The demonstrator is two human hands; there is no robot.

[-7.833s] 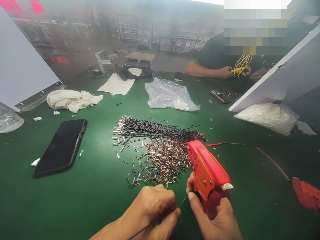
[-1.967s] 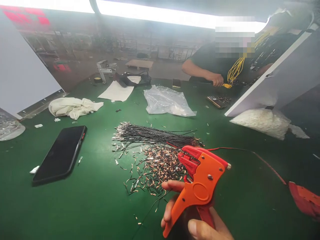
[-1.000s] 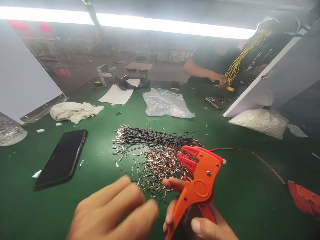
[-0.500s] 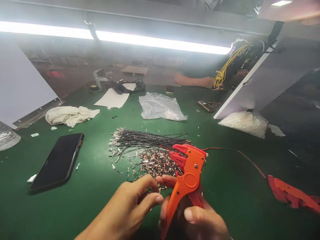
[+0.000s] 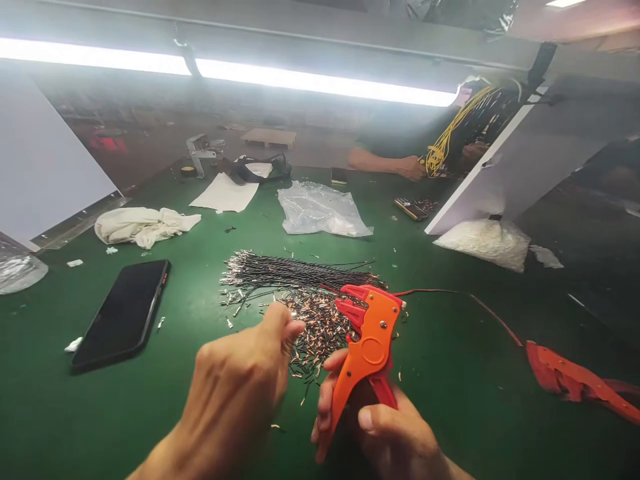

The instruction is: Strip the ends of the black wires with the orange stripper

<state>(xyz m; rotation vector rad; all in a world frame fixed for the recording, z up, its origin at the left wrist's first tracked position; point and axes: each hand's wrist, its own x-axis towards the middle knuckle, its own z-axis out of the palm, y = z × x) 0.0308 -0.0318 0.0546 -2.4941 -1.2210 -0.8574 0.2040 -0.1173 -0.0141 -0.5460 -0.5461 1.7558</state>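
Green bench (image 5: 465, 413), wire stripper (image 5: 373, 350) by clippings (image 5: 320, 327)

Head view: right hand (image 5: 400, 427) holds the wire stripper, mouth facing left. Left hand (image 5: 240, 373) is pinched narrow at the clippings' left edge; I cannot tell whether it holds anything. Best keep the wire stripper steady, fingertips (image 5: 297, 327) clear.

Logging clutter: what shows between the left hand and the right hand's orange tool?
In the head view, part of a pile of wire scraps on the green table shows between the left hand and the orange tool.
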